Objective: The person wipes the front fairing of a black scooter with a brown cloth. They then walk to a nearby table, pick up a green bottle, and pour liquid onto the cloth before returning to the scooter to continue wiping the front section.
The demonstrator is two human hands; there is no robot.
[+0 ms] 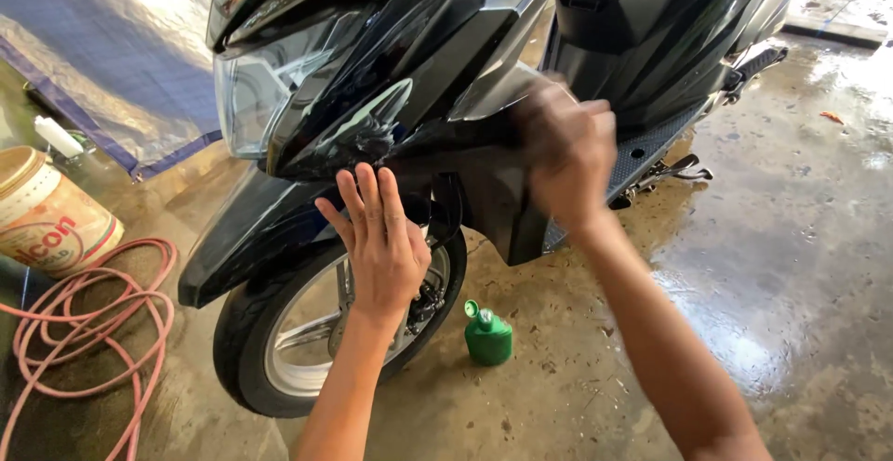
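Note:
A black scooter [409,80] stands on wet concrete, its front wheel [279,340] at lower left and headlight [251,89] at upper left. My left hand [377,238] lies flat with fingers apart against the lower front panel, just above the wheel. My right hand [567,149] is blurred and pressed on the side fairing behind the front panel; it looks closed on something dark, perhaps a cloth, but I cannot make it out.
A small green bottle [487,333] with an open flip cap stands on the floor by the wheel. A pink hose [102,331] coils at lower left beside a tan bucket [42,214]. A blue tarp [112,42] hangs behind. The floor [781,266] is wet.

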